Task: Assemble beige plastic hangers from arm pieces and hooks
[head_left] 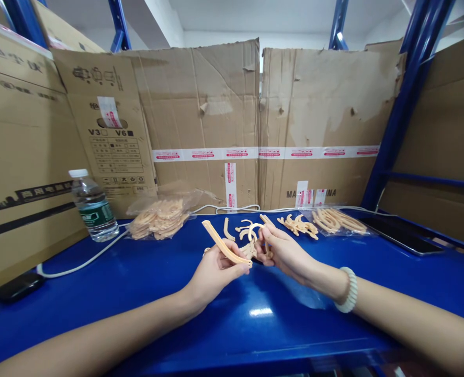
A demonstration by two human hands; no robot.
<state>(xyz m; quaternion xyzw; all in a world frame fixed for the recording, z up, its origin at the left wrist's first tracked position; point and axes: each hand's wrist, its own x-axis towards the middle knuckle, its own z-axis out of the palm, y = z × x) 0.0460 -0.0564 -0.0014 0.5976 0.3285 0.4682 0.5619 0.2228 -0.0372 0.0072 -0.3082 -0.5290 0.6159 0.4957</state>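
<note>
My left hand (218, 269) is closed round a long, slightly curved beige strip (221, 242) with a groove along it, its far end pointing up and left. Close by on the right, my right hand (279, 248) pinches a thinner, hooked beige piece (256, 226) between thumb and fingers. Some of that piece is hidden by the fingers. Behind and between the hands lie several loose curved beige pieces (248, 250), partly covered by them. A single beige strip (227, 230) rests apart, just beyond my left hand.
On the blue table (263, 335) stand a bagged stack of beige pieces (159, 219), a water bottle (93, 209), a loose beige pile (298, 226) and another bag (337, 220). A dark phone or tablet (400, 235), black device (19, 287) and white cable (86, 262) lie around. Cardboard (200, 115) walls the back.
</note>
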